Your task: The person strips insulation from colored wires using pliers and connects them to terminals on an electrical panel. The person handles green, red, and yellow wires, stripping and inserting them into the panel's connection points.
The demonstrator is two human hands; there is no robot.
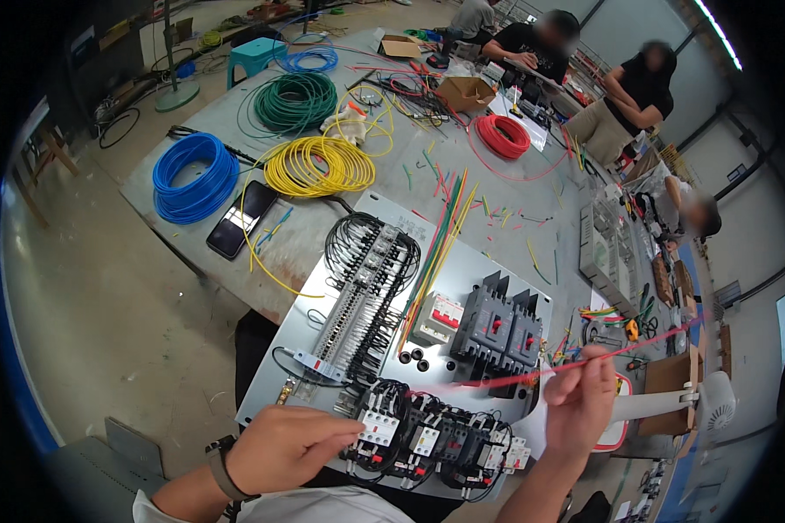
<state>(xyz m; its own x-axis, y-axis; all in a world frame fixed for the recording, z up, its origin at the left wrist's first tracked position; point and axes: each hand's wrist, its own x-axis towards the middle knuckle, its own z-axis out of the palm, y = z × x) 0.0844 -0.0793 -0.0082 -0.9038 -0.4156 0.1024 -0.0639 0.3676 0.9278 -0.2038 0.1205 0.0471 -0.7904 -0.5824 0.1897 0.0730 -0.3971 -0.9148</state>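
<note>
A thin red wire (pixel 576 364) runs across the lower right of the frame, its long axis slanting gently upward from left to right: the lower end lies over the grey mounting panel (pixel 480 261) near the row of contactors (pixel 427 436), and the far end points up toward the right edge of the frame, past the cardboard box (pixel 672 383). The right hand (pixel 580 401) holds it at lower right, raised above the panel with the forearm rising from the bottom edge; its fingers (pixel 595 356) are pinched closed on the wire, thumb and forefinger uppermost. The left hand (pixel 283 449) sits at lower centre-left, forearm entering from the bottom edge with a dark wristband (pixel 221 471), knuckles up and fingers curled, their tips pointing right and touching the leftmost contactor; whether they grip anything there cannot be told. On the panel, above the hands, stand a long terminal strip with black wiring (pixel 362 296), a small white and red breaker (pixel 438 318) and two black breakers (pixel 506 327). A bundle of coloured wires (pixel 436 253) lies diagonally over the panel. Further up the desk (pixel 375 157) lie coils of blue (pixel 194 177), yellow (pixel 318 166), green (pixel 295 102) and red wire (pixel 501 137), and a dark phone (pixel 242 219). Other people work at the upper right.
</note>
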